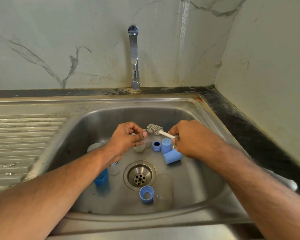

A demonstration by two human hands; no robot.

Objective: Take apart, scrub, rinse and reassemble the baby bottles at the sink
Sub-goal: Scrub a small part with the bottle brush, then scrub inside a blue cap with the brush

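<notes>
1. we hold both hands over the steel sink [206, 116], above the basin floor.
2. our left hand [126, 137] has its fingers curled, pinching a small clear part [144, 135] between thumb and fingertips; it is too see-through for us to tell which bottle piece it is.
3. our right hand [185, 137] grips the white handle of the bottle brush [154, 129], whose grey bristled head points left and sits just beside the clear part.
4. below the hands, near the back of the basin, lie a blue ring [156, 146] and two blue caps [172, 156], touching one another.
5. a clear cup-like piece [139, 148] stands just left of the ring.
6. a second blue collar [146, 194] rests in front of the drain [139, 175], beside a clear bottle body [163, 189] lying on its side.
7. a darker blue cap [101, 178] shows under our left forearm.
8. the tap [134, 58] rises behind the sink against the marbled wall [59, 40].
</notes>
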